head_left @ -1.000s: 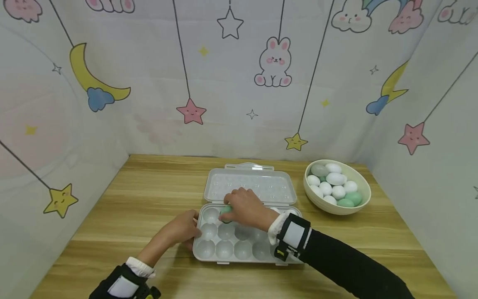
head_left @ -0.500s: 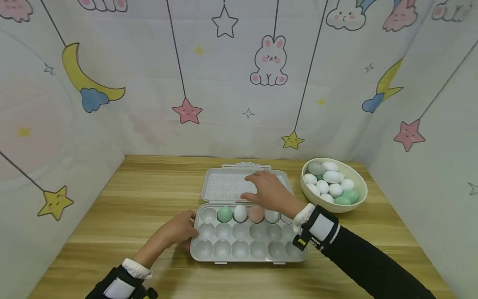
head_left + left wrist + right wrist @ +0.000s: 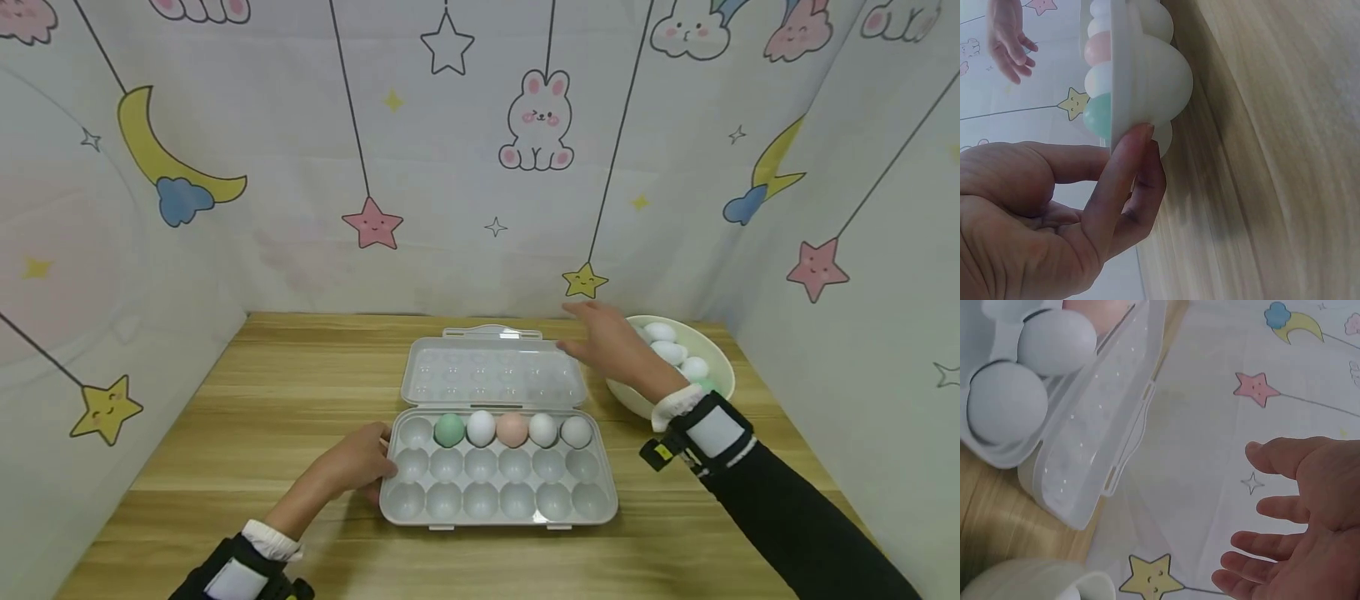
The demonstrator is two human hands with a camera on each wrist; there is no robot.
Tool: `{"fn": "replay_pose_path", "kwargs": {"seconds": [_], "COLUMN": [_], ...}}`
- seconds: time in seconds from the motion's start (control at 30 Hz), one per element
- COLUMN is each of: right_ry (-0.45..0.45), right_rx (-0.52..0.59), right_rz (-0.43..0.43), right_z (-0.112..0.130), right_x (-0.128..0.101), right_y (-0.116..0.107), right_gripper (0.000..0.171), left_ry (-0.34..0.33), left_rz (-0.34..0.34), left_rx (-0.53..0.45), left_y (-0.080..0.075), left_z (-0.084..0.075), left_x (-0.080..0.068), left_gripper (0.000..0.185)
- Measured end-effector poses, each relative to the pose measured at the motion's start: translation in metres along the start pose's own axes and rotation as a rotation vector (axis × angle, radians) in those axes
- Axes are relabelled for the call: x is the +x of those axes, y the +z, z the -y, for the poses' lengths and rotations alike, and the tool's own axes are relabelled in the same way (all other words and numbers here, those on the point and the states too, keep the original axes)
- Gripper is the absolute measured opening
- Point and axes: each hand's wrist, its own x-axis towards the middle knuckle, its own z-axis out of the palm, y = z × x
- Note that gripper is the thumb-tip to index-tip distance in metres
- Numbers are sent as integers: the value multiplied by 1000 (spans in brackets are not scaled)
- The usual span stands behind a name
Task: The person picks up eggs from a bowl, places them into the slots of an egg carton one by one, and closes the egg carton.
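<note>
While the white plastic egg tray (image 3: 498,487) was pinched at nine o'clock by the left hand (image 3: 360,462), the right hand (image 3: 615,346) was held, fingers apart, over the cream round bowl (image 3: 723,358) at two o'clock.

A pale wooden bench (image 3: 262,392) with a streaked grain carries the things; behind and to both sides hangs a white printed fabric backdrop (image 3: 300,167) — a white bunny with pink ears (image 3: 536,125), a pink smiling star (image 3: 372,223), a small yellow star (image 3: 584,282), a yellow crescent moon with a blue cloud (image 3: 176,179).
</note>
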Motion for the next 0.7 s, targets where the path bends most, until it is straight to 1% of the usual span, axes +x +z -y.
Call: {"fn": "replay_pose_path", "kwargs": {"seconds": [0.13, 0.27, 0.5, 0.7], "right_ry": [38, 78, 154, 207], "right_rx": [-13, -18, -16, 1], "right_rz": [11, 11, 10, 14], "right_z": [-22, -40, -73, -95], "right_x": [0, 2, 7, 9], "right_y": [-10, -13, -12, -4], "right_gripper": [65, 63, 60, 57], "left_ry": [-5, -15, -14, -7], "left_rz": [-3, -2, -6, -4], "left_rx": [9, 26, 33, 23], "left_y": [-1, -2, -2, -1], "left_z": [0, -1, -2, -3], "left_x": [0, -1, -3, -2], "left_gripper": [42, 42, 41, 41]}}
